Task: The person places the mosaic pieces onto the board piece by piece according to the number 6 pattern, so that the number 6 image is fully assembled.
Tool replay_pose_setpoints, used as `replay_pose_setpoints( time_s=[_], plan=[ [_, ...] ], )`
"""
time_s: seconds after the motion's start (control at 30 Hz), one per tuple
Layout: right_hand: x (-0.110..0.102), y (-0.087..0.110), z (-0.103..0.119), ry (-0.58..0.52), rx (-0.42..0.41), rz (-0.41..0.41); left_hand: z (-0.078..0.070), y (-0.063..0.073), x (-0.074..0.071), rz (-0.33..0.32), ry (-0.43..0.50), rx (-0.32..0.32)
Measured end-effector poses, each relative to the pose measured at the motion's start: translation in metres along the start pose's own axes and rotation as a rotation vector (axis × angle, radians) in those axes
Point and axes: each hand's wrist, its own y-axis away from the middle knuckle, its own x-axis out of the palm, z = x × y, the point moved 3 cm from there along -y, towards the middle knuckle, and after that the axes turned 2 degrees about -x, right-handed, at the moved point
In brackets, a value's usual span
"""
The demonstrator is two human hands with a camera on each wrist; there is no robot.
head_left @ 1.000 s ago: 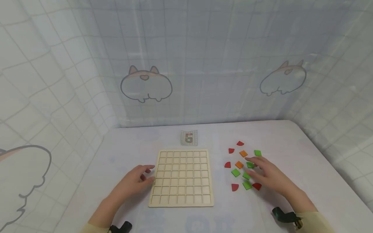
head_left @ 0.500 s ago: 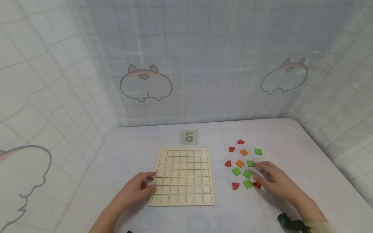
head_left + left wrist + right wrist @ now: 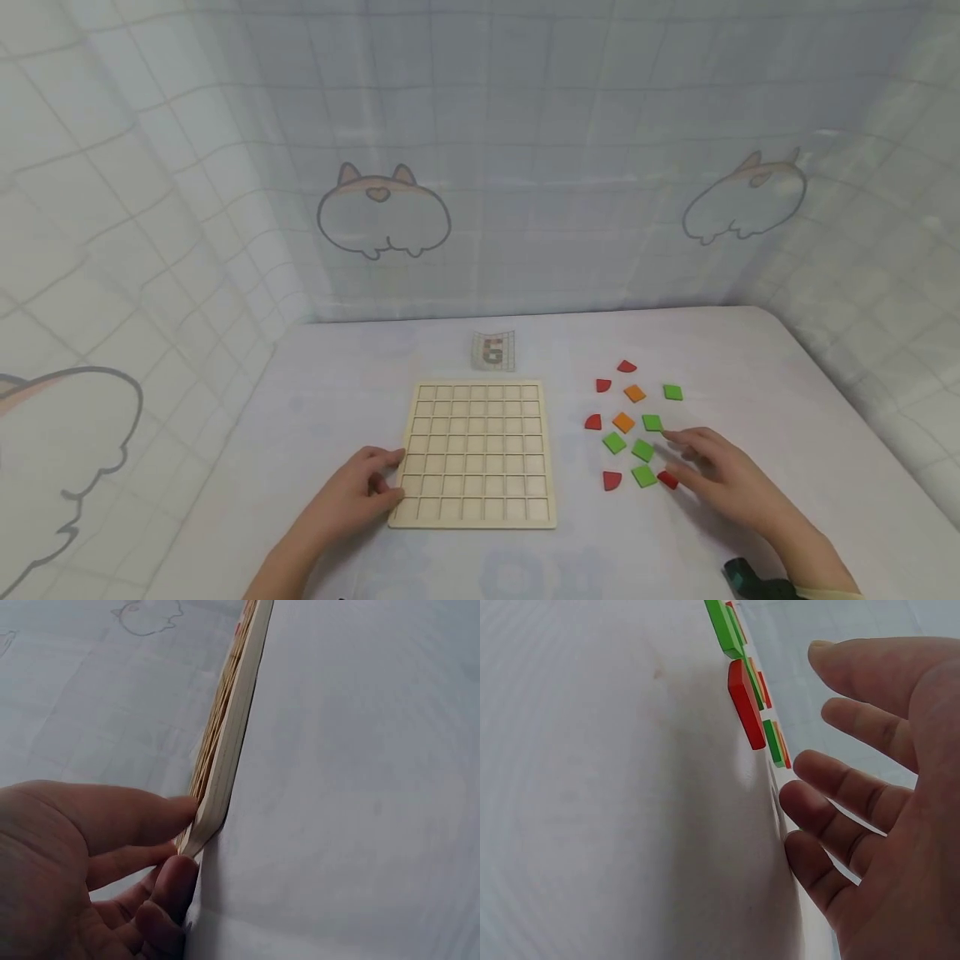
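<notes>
Pale wood makes up the grid board [image 3: 474,455], which lies flat on the surface [image 3: 585,554] and serves as the landmark here. All the loose pieces are to its right, in a scatter that runs from beside its nearer rows to slightly past its far edge. The right hand [image 3: 718,477] is on the outer side of that scatter, so the pieces lie between it and the board. It is clearly the nearer hand; the left hand [image 3: 352,493] is across on the board's left side.

The right hand is empty, its fingers loosely bent and parted. The green square [image 3: 652,423] level with the board's middle rows is just beyond the index fingertip, on the board side. The red quarter-round [image 3: 667,480], further toward the board's near end, lies beside the thumb tip; its rounded and straight sides are partly hidden. The right-wrist view shows a gap between fingers and pieces.

The left hand rests thumb and fingertips against the board's left edge, fingers relaxed, gripping no piece. Squares have no long axis, so their turn relative to the board's lines matters more, I judge.
</notes>
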Motion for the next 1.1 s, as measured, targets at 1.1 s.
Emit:
replay_pose_setpoints(
  time_s=[1.1],
  plan=[
    [0.0015,0.0063,-0.0060,0.033,-0.192,0.106,-0.0007,0.0026,0.0020,-0.016,-0.004,-0.015]
  ],
)
